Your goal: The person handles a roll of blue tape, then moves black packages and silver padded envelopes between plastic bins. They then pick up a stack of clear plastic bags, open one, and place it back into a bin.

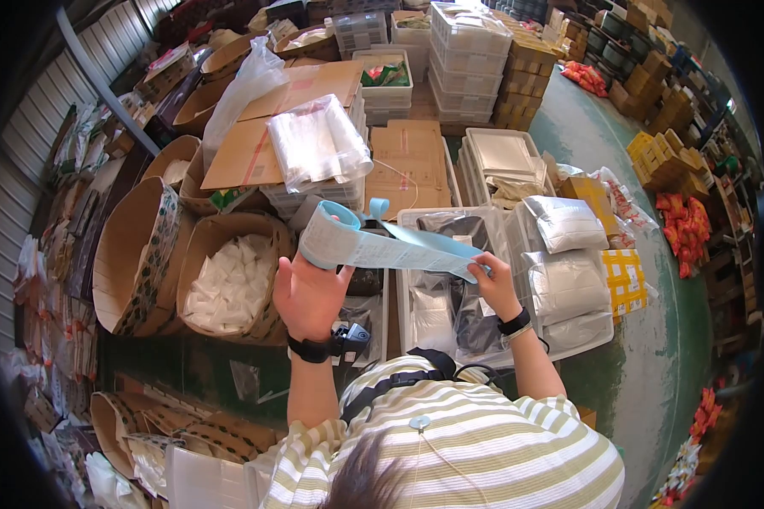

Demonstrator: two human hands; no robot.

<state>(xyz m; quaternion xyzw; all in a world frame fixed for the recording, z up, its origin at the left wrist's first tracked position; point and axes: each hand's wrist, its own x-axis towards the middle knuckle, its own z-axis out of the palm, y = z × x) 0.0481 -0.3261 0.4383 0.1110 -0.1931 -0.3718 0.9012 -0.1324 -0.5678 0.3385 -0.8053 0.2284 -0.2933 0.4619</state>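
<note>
Left hand (310, 293): closed on the coiled end of a label roll (335, 237).
Right hand (492, 284): fingers pinching the free end of the strip.
Label roll: pale blue backing, held above a white tray (416, 339), strip stretched between both hands.
Writing: small print on the strip, too fine to read.
Surroundings: a round cardboard bin of white packets (229, 284) to the left; silver pouches (564, 225) to the right.

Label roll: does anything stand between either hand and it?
Nothing visible does. The left hand grips the label roll at its coiled end, and the right hand pinches the free end of the label strip pulled out from it. Both hold it above the white trays.
</note>
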